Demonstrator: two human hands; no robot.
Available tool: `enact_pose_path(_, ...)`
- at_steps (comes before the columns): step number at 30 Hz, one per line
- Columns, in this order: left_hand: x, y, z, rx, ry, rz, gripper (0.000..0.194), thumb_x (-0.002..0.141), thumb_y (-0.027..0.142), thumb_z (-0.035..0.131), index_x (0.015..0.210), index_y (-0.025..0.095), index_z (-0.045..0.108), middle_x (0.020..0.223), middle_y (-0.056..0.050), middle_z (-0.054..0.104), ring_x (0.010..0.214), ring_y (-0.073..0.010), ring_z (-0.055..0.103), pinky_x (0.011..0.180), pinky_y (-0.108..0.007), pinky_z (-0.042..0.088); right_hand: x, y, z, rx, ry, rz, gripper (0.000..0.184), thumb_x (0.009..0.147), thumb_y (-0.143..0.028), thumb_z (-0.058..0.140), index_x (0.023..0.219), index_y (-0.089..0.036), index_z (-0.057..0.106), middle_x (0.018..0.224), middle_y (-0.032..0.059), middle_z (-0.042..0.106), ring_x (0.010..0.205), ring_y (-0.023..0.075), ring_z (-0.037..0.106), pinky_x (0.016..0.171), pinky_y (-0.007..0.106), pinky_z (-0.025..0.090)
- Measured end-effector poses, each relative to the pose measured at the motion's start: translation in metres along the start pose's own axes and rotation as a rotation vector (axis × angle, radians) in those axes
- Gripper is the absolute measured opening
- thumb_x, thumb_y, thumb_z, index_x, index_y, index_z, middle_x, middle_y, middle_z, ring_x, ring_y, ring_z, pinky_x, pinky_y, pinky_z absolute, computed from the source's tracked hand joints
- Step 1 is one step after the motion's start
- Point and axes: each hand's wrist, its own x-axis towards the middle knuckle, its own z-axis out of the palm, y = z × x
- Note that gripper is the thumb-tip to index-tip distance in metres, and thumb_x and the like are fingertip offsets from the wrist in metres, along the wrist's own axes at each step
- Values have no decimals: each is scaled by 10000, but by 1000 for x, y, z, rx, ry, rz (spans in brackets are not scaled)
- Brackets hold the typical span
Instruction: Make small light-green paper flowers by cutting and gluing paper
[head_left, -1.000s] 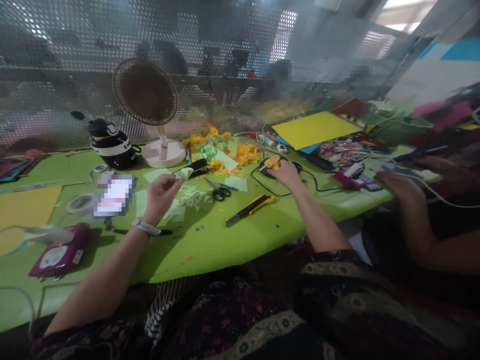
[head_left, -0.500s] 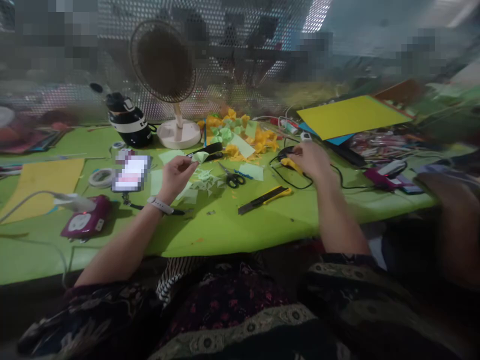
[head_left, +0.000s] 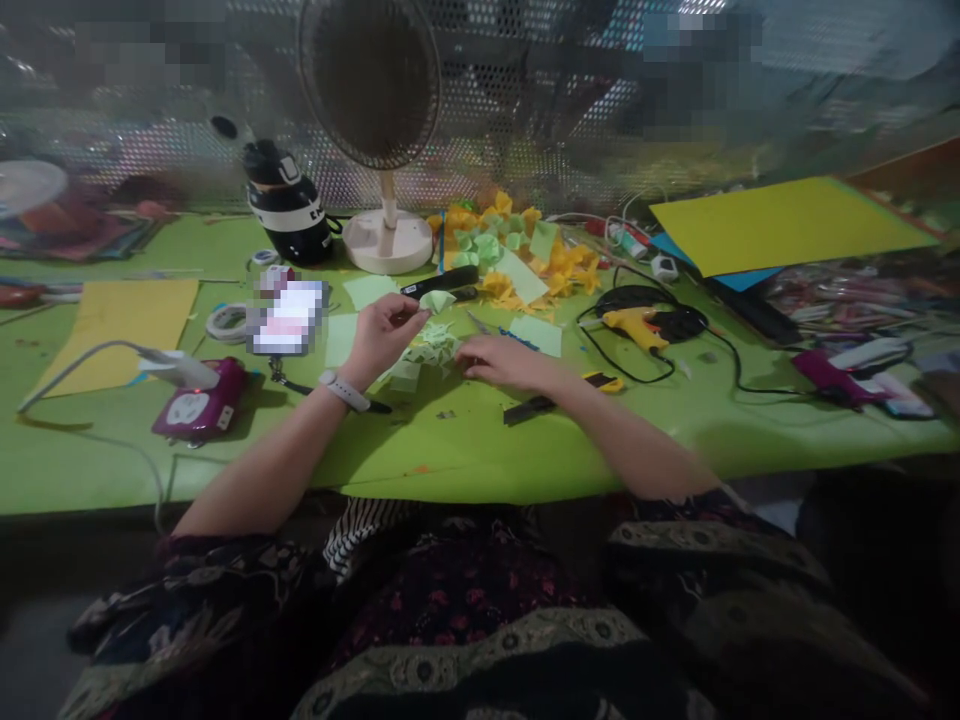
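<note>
My left hand [head_left: 386, 340] pinches a small folded piece of light green paper [head_left: 436, 300] between thumb and fingers. My right hand [head_left: 499, 362] is low over the table, fingers curled in at the edge of a heap of cut green paper pieces [head_left: 431, 348]. Whatever its fingertips hold is hidden. Under that hand lie the scissors [head_left: 478, 322], their handles covered and only the blade tips showing. The yellow utility knife [head_left: 604, 382] lies beneath my right forearm. Farther right, a yellow and black glue gun [head_left: 634, 325] rests on its side with its cord looped round.
Yellow and green paper flowers [head_left: 517, 250] are heaped behind my hands, near a black stapler-like tool [head_left: 442, 283]. A fan [head_left: 386, 245] and a dark bottle [head_left: 289, 215] stand at the back. Left are a phone [head_left: 289, 318], a tape roll [head_left: 230, 323] and a purple power socket [head_left: 199, 400].
My right hand has let go of the glue gun and moved left to the green paper pieces. My left hand still holds the folded green paper. The view has shifted slightly.
</note>
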Motion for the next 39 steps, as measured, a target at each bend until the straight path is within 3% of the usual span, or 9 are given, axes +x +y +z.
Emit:
enact_pose_path(15,-2,1,0,44,-18,-15,177,780,306,729,722,166,637,714,-27,636,617,-107,545,573,-246,441,-4,-1,5,41,8,-8,45,915,-149,642,910,-167,683,972,67,665,895,193,583,812,316,411)
enact_pose_path(25,-4,4,1,124,-62,93,198,810,337,695,722,167,645,720,-35,646,635,-127,569,589,-264,459,-7,-1,5,119,53,2,71,900,-157,649,863,-158,709,909,62,686,854,180,601,793,310,417)
enact_pose_path(33,-7,11,2,286,-149,251,195,853,318,672,710,185,671,788,-60,717,754,-174,655,711,-309,523,-19,-11,-9,179,363,71,95,903,-215,648,879,-178,731,901,58,710,793,174,611,740,313,430)
enact_pose_path(39,-14,14,7,320,-221,382,126,883,297,667,833,192,717,900,-77,750,829,-176,696,764,-308,555,-22,-20,-9,226,496,124,72,880,-201,681,857,-173,743,867,51,704,747,164,586,702,308,425)
